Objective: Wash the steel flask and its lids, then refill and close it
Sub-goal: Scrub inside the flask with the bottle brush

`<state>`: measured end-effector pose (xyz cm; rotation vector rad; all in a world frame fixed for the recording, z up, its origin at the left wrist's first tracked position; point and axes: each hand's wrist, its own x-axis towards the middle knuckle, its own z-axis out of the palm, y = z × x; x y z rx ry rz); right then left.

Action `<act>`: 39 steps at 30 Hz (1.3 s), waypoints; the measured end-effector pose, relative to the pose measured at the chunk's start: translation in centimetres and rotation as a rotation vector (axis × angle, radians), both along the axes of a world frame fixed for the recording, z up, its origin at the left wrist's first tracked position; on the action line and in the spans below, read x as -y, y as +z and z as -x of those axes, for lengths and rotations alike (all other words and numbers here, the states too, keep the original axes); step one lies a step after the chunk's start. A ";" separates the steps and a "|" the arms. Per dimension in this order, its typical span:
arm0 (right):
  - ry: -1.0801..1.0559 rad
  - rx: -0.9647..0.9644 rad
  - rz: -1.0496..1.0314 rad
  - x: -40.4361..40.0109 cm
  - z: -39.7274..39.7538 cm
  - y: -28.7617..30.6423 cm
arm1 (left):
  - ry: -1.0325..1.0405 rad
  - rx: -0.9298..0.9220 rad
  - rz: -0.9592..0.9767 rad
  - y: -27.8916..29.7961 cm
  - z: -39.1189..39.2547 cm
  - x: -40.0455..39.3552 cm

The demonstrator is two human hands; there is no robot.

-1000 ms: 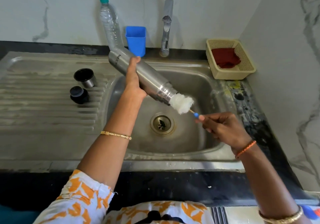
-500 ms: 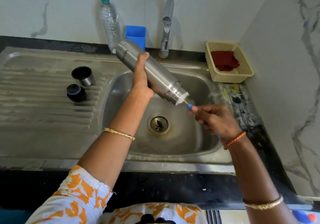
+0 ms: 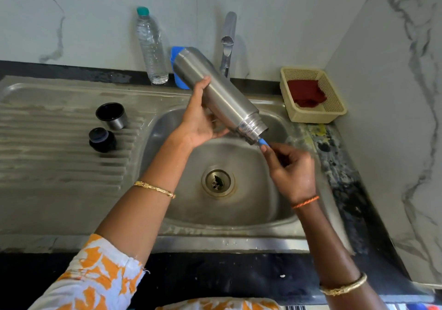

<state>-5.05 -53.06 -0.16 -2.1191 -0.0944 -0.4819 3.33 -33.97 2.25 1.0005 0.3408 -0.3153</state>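
While the steel flask [image 3: 216, 95] is held tilted over the sink [image 3: 239, 211], mouth down toward the right, the brush head is no longer seen — a second ago its white bristles stood clear of the neck, and now only the blue brush handle [image 3: 262, 142] shows at the mouth. The inside is judged to be under scrubbing, a stroke driven fully in. The left hand [image 3: 198, 123] is wrapped round the flask body, fingers curled behind it and thumb on the near side. The right hand [image 3: 290, 168] is closed on the handle, pinched at the fingertips just below the mouth. Two lids — an open steel cup lid [image 3: 112, 115] and a dark stopper [image 3: 102, 139] — are noted on the drainboard [image 3: 47, 166], well apart from the flask, seemingly unwashed. The tap [image 3: 227, 46] shows no water; rinsing, refilling and closing remain outstanding.
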 end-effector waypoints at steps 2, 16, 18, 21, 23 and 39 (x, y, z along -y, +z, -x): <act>-0.046 0.130 0.085 0.7 0.5 -0.7 | 0.031 -0.049 -0.064 -0.7 0.0 -1.4; 0.068 -0.546 -0.514 -0.6 0.0 -0.8 | 0.036 -0.057 0.019 -0.7 0.0 -0.5; 0.042 -0.486 -0.491 -0.1 0.2 -1.0 | -0.095 -0.086 -0.187 -0.8 0.1 -1.5; -0.066 -0.227 -0.153 -0.6 0.3 -2.2 | -0.001 -0.159 -0.238 -2.1 0.5 -2.4; -0.106 -0.083 0.069 -1.9 0.8 -3.0 | 0.151 -0.203 -0.157 -2.4 1.0 -1.6; 0.140 -0.573 -0.207 -2.6 1.2 0.0 | 0.335 -0.243 0.026 -1.4 2.2 0.1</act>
